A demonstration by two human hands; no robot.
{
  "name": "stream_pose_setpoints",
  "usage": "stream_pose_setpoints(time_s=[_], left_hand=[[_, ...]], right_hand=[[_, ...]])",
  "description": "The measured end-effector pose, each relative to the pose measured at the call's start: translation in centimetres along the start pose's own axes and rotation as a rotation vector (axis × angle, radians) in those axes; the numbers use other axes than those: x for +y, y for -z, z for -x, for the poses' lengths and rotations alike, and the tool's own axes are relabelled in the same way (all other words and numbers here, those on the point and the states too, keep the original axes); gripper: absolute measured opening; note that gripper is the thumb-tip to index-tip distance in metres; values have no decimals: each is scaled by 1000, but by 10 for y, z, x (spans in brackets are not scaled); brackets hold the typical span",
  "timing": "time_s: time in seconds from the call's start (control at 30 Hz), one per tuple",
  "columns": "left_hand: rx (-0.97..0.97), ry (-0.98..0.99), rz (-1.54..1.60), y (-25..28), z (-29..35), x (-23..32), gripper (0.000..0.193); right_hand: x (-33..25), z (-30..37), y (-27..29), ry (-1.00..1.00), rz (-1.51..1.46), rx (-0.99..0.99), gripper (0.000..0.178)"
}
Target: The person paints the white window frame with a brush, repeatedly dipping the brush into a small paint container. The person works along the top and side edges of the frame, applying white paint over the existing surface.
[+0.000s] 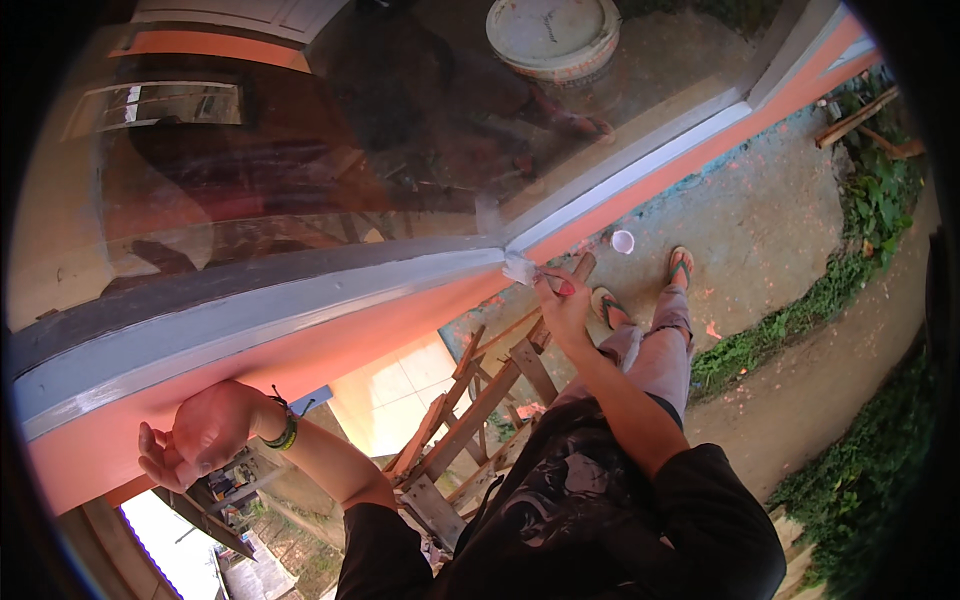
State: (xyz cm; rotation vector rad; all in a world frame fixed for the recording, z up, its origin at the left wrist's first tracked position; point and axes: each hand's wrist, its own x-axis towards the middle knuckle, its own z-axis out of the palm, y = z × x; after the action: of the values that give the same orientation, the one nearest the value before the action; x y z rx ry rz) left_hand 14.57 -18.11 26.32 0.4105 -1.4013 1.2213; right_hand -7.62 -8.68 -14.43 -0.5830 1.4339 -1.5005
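The right hand (pixel 562 300) pinches the red handle of a paintbrush (pixel 530 272), fingers pressed together around it, with the pale bristles touching the grey window frame (pixel 300 290) at its corner. The left hand (pixel 200 435) is spread open, palm braced flat on the orange wall band (pixel 330 345) just below that frame and well to the left of the brush. Judging by the stance, the likeliest slip is footing: 2 sandalled feet (pixel 640 290) rest on a rough wooden ladder (pixel 480 390) below the frame, and a long reach could shift weight off its rungs. A loaded brush could also smear the smooth glass pane (pixel 330 140) above the frame or drip onto the matte orange. A small white cup (pixel 622 241) sits on the speckled concrete ground (pixel 770 210), beyond the frame's corner.
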Motion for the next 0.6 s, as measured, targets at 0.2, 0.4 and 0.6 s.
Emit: stream_pose_setpoints(time_s=[0.2,0.4,0.6], left_hand=[[-16,-6,-1,-1,-1,0,51],[-27,-20,-6,0,-1,1,51],[-21,-22,-3,-1,-2,0,52]], right_hand=[[3,-4,-2,-115,-13,-22,19],[11,-13,3,-169,-232,-6,16],[22,-21,12,-388,-507,-6,19]])
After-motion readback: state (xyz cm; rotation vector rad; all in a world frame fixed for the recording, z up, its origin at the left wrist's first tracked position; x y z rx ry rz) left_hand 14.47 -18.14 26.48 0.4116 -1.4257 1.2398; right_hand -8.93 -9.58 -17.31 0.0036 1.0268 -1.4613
